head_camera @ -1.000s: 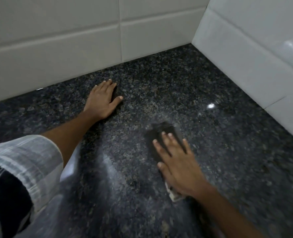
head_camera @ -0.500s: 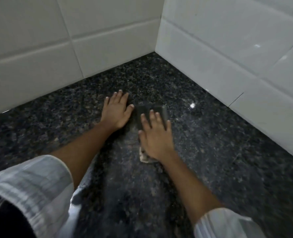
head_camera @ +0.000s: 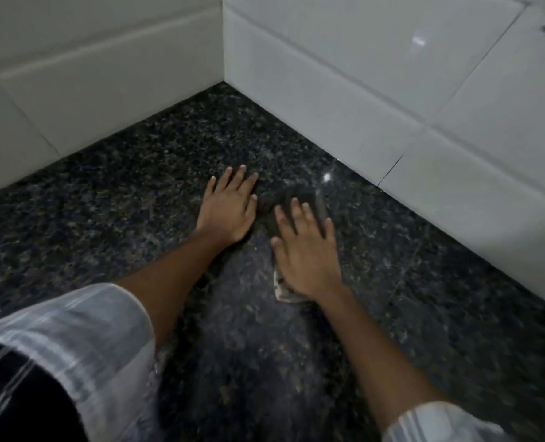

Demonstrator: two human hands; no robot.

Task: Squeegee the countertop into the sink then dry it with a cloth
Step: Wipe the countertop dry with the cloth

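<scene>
The dark speckled granite countertop fills the lower view and meets white tiled walls in a corner. My right hand presses flat on a dark folded cloth; the cloth's grey front shows past my fingertips and a pale corner sticks out under my wrist. My left hand lies flat on the counter with fingers spread, just left of the cloth and nearly touching it. No squeegee and no sink are in view.
White tiled walls rise along the back and the right side, forming a corner beyond my hands. A smeared lighter streak runs down the counter between my forearms. My striped sleeves fill the lower corners.
My right hand slid the cloth up and leftward toward the corner until it came beside my left hand. The left hand stayed planted on the counter.
</scene>
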